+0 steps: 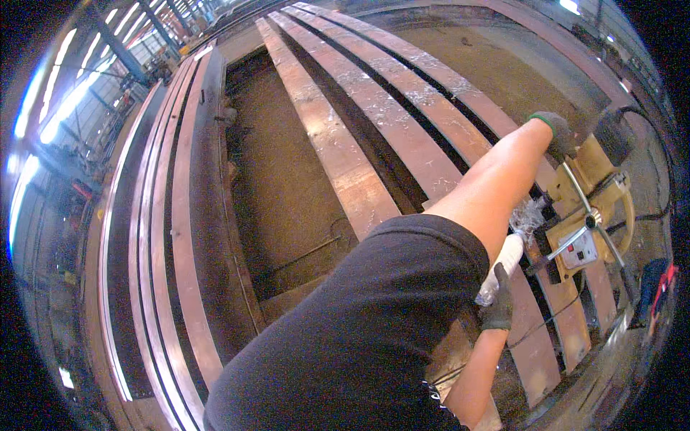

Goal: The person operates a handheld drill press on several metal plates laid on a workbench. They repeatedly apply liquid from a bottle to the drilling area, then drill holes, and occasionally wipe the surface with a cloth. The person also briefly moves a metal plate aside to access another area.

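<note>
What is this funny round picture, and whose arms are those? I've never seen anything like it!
There's no robot here, just a person wearing a camera on their head. It looks down through a very wide lens, so straight things bend near the edge. The big black sleeve is on the person's left arm. Their gloved left hand is up by a tan machine with a spoked handle; it might be a drill. I can't tell if that hand grips anything. The gloved right hand seems to hold a white bottle. Underneath are long, flat metal bars, and curly shiny shavings sit beside the machine.
</note>
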`<state>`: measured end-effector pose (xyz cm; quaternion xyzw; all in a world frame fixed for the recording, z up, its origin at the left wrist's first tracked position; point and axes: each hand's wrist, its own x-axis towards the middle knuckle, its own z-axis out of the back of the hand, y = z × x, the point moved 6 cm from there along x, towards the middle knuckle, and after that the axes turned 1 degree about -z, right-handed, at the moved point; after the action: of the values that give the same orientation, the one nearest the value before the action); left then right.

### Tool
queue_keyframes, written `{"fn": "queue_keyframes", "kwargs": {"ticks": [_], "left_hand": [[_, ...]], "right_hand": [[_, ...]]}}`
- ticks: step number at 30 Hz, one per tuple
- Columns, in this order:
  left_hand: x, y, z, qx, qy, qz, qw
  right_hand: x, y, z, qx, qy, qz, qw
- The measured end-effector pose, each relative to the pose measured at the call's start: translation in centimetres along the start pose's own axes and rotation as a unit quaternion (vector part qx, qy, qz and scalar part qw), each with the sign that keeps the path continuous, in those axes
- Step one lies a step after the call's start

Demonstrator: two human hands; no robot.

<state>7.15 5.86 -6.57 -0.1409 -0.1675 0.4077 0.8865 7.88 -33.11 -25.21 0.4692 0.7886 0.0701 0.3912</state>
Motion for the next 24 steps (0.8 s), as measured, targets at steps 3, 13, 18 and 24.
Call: {"fn": "queue_keyframes", "kwargs": {"ticks": [3, 13, 18, 24], "left_hand": [[-0.7, -0.1, 0.8, 0.019, -0.004, 0.020, 1.000], [-2.0, -0.8, 0.8, 0.029, 0.026, 0.054, 0.998], [-1.0, 0.1, 0.0, 0.024, 0.023, 0.034, 0.999], [0.0, 0.6, -0.9, 0.014, 0.023, 0.016, 0.999]], "right_hand": [[0.7, 0.1, 0.5, -0.032, 0.014, 0.006, 0.999], [1.4, 0.4, 1.3, -0.042, 0.016, 0.015, 0.999], [4.2, 0.6, 5.3, -0.091, -0.040, 0.044, 0.994], [4.9, 0.7, 6.3, -0.077, -0.032, 0.053, 0.995]]}}
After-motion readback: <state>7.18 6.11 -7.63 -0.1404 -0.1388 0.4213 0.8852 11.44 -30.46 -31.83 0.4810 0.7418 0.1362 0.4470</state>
